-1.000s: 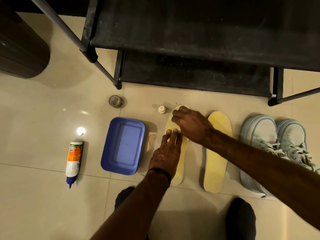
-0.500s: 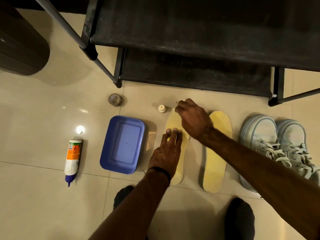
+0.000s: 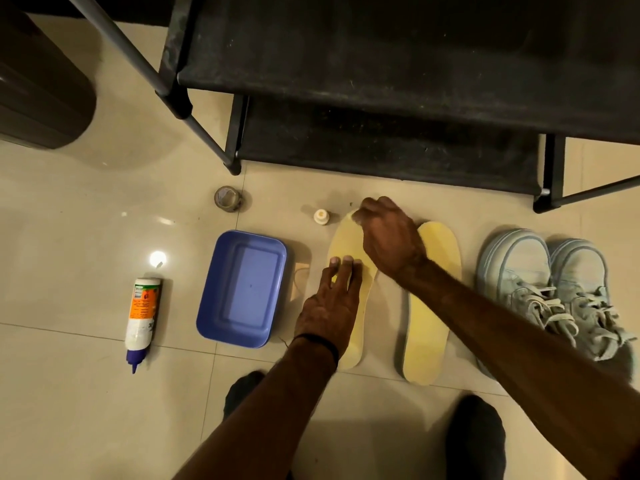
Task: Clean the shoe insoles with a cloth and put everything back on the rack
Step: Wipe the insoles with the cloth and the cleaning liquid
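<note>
While the black shoe rack stands beyond both hands, the left hand presses flat, fingers straight, on the left insole; the right hand, fingers curled, rubs its toe end, any cloth hidden beneath it.

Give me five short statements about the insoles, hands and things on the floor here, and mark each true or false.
1. The left hand presses flat fingers on the left insole. True.
2. The right hand is at that insole's toe end, near the rack. True.
3. The blue tub sits between the two insoles. False: it lies left of both.
4. The bottle stands upright. False: it lies on its side.
5. The sneakers sit right of the right insole. True.
</note>
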